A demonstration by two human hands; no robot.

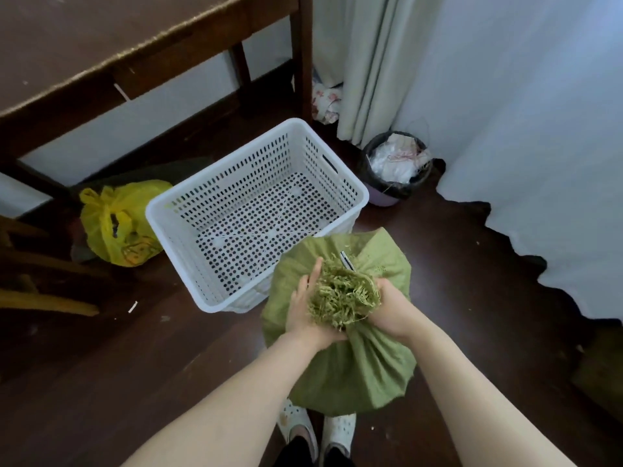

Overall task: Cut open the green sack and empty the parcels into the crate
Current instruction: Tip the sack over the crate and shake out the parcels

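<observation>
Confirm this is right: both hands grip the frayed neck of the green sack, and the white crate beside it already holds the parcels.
Not quite. The head view shows the white crate holding no parcels, its perforated floor bare. The rest stands: the left hand and right hand both keep a grip on the frayed neck of the green sack, which is beside the crate.

1 head view looks steeply down, close above the floor (101,382).

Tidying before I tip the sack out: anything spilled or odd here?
The waste bin by the curtain overflows with paper. A white scrap lies on the floor left of the empty crate.
</observation>
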